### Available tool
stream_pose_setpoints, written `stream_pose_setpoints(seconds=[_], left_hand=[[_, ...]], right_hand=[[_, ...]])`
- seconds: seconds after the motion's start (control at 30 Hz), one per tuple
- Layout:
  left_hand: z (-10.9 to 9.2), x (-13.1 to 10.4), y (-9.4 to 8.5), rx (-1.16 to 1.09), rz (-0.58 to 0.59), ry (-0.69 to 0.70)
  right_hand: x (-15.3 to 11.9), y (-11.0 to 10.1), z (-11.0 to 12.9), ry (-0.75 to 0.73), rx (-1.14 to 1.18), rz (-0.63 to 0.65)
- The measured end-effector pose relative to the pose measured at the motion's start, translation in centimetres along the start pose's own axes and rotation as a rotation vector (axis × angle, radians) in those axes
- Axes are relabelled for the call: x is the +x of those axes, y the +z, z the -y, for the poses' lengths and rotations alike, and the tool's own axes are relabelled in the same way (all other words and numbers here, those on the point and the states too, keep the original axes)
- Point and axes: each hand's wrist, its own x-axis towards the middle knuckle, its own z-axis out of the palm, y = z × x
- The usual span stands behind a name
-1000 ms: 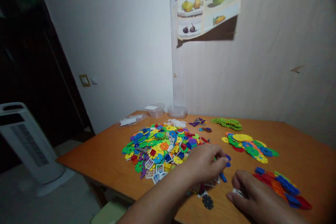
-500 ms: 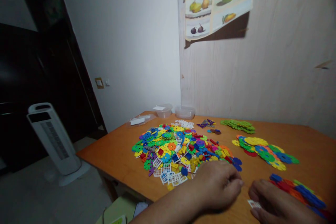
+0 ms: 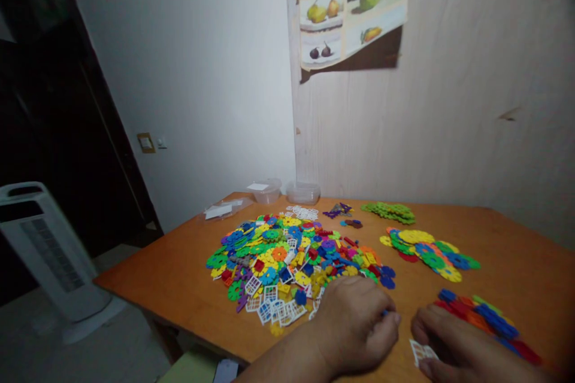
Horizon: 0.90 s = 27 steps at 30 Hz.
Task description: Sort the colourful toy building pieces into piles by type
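Note:
My left hand (image 3: 359,324) is closed, fingers curled, at the near right edge of a large pile of plastic building pieces (image 3: 281,253). A bit of blue, seemingly a small blue piece (image 3: 385,312), shows between its thumb and forefinger. To its right, my right hand (image 3: 453,338) pinches a white lattice window piece (image 3: 421,352) between thumb and fingers. More white window pieces (image 3: 279,311) lie at the pile's near edge, partly behind my left wrist. Beyond my right hand sits a group of blue, red and orange pieces (image 3: 496,318).
Mixed flower discs (image 3: 426,254), green pieces (image 3: 389,212), purple pieces (image 3: 339,210) and white pieces (image 3: 302,213) lie in separate groups on the wooden table (image 3: 166,260). Clear plastic tubs (image 3: 303,193) stand at the back by the wall. A white tower fan (image 3: 49,251) is on the floor left.
The view has turned right, so the scene sits further left. Blue now shows in my left hand's grip, and more of the white window piece is visible in my right hand.

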Motion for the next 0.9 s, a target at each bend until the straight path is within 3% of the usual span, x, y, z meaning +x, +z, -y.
stream_pose_setpoints(seconds=[0.13, 0.23, 0.4, 0.53, 0.7, 0.8, 0.9], left_hand=[[0.0, -0.1, -0.3, -0.045, -0.002, -0.025], [-0.3, -0.1, -0.5, -0.074, 0.0, -0.046], [-0.7, 0.1, -1.0, -0.172, 0.009, -0.121], [-0.3, 0.3, -0.9, -0.381, 0.029, -0.295], [0.4, 0.5, -0.7, -0.761, -0.047, -0.604], [1.3, 1.3, -2.1, -0.812, -0.196, -0.705], [4.0, 2.9, -5.0, -0.673, -0.304, -0.709]], right_hand=[[-0.5, -1.0, 3.2, 0.09, -0.035, 0.025], [-0.5, -1.5, 4.9, 0.072, 0.052, 0.071], [0.6, -1.2, 5.6, -0.009, 0.358, -0.084], [1.8, -1.0, 6.1, -0.068, 0.589, -0.14], [3.2, -2.4, 6.6, -0.183, 0.526, -0.182], [3.8, -4.4, 6.2, -0.263, 0.336, -0.396], [4.1, -5.6, 5.9, -0.362, 0.139, -0.66]])
